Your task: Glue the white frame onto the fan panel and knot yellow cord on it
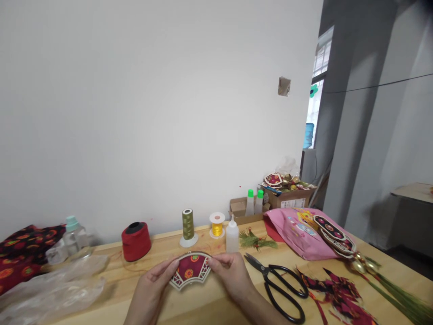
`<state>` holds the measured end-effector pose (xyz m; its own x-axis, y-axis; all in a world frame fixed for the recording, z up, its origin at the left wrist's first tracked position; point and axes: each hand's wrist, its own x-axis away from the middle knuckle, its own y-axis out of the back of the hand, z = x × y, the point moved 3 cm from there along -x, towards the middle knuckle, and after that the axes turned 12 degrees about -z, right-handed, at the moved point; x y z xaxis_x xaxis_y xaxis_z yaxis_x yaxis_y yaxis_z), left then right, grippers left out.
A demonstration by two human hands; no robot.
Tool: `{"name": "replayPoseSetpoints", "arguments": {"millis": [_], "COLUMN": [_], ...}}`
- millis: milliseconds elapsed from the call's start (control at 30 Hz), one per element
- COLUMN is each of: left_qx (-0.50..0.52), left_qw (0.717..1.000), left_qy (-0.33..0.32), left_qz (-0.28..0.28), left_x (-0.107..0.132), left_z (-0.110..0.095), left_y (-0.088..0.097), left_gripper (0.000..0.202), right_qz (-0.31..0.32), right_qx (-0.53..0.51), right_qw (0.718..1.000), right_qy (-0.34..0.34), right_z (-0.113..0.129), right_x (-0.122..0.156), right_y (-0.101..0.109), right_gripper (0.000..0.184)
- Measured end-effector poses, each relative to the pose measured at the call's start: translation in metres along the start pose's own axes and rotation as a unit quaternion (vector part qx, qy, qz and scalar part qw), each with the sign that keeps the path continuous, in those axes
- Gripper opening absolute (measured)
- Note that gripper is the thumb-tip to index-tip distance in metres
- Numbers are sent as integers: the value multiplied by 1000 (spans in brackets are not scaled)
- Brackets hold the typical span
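Between my two hands is a fan-shaped wooden ornament (191,270) with a maroon floral fabric centre and pale cut-out lattice sides. My left hand (153,285) pinches its left end, thumb on the front face. At the other end, my right hand (233,276) grips the upper right corner between thumb and fingers. The ornament is held up above the wooden table, its patterned face toward me. Black-handled scissors (278,284) lie partly spread just right of my right hand. Behind the ornament stand a green thread cone (188,225) and a white squeeze bottle (232,237).
A red thread cone (135,241) and a yellow thread spool (217,226) stand near the wall. Plastic bags (64,289) and dark patterned fabric (25,246) lie left. Fabric scraps (338,293), a pink bag (297,237) and a filled cardboard box (292,198) are right.
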<state>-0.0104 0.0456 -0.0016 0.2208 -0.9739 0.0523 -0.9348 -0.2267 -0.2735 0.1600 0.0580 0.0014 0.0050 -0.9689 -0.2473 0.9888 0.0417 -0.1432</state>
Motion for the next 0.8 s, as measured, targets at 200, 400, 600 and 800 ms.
{"name": "replayPoseSetpoints", "arguments": {"millis": [200, 400, 600, 800], "left_qx": [27, 45, 35, 85], "left_qw": [1000, 998, 999, 993], "left_qy": [8, 23, 20, 23], "left_qz": [8, 25, 14, 77], "left_x": [1, 2, 1, 0], "left_z": [-2, -3, -3, -1], "left_y": [-2, -4, -2, -7], "left_gripper": [26, 26, 29, 29], "right_qz": [9, 3, 12, -22], "right_qx": [-29, -43, -56, -54], "right_qw": [999, 998, 994, 996], "right_qy": [-32, -53, -89, -70], "right_z": [-4, -2, -4, -7], "right_x": [0, 4, 8, 1], "right_y": [-2, -5, -9, -4], "right_gripper": [31, 28, 28, 25]}}
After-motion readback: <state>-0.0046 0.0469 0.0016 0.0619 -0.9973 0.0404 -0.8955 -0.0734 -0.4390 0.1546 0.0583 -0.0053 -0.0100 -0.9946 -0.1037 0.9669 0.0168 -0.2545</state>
